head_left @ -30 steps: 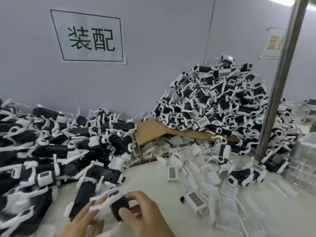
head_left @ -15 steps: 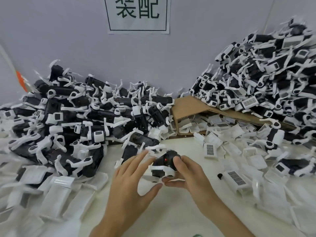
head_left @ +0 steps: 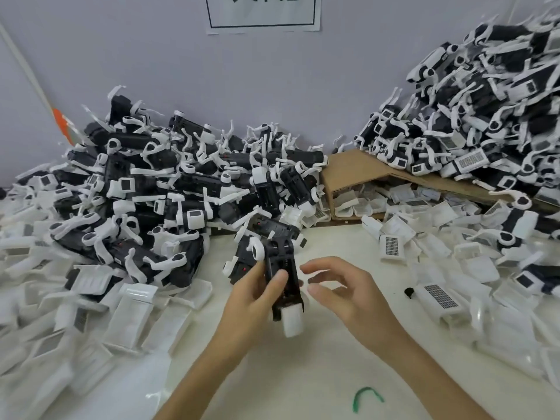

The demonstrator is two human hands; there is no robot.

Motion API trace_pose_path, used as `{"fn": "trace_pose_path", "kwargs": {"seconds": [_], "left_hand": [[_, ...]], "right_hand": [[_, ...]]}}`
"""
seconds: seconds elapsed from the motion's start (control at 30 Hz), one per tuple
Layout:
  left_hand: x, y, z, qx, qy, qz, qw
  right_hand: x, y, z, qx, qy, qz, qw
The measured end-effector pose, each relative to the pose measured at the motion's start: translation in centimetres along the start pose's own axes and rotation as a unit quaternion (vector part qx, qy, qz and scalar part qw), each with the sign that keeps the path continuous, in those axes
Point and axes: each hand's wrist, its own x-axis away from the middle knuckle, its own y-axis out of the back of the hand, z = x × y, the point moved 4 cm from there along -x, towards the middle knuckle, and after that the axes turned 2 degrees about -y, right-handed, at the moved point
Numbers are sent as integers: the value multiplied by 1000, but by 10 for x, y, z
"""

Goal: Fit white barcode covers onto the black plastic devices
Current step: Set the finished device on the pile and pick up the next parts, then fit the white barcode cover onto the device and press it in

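Over the white surface (head_left: 272, 377), between heaped devices (head_left: 151, 192), our left hand (head_left: 251, 298) grips a black device (head_left: 280, 268) with a white cover (head_left: 292, 321) at its near end. Our right hand (head_left: 342, 294) hovers just right of it, loosely curled and empty.

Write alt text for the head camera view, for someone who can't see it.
A left hand grips a black device with a white cover at its near end, while the right hand hovers beside it, holding nothing. Heaps of black-and-white devices rise left and right against the wall, with loose covers strewn over the table.
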Motion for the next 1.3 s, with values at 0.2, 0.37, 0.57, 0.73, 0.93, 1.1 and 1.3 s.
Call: {"fn": "trace_pose_path", "kwargs": {"seconds": [0.2, 0.37, 0.57, 0.73, 0.93, 1.1, 1.3], "left_hand": [[-4, 2, 12, 78, 128, 94, 984], [-3, -1, 19, 71, 166, 103, 978], [-11, 22, 12, 256, 132, -9, 958], [-9, 12, 7, 178, 95, 34, 979], [2, -7, 8, 180, 85, 20, 980], [-6, 9, 11, 187, 91, -36, 977], [-3, 3, 16, 183, 109, -11, 977]], "right_hand": [[7, -11, 2, 199, 148, 41, 968], [8, -13, 2, 217, 190, 74, 955], [4, 1, 4, 128, 151, -31, 980], [2, 6, -2, -22, 34, -79, 996], [12, -32, -8, 41, 37, 155, 986], [-12, 17, -18, 328, 84, -98, 936], [-21, 74, -67, 519, -186, -68, 831]]}}
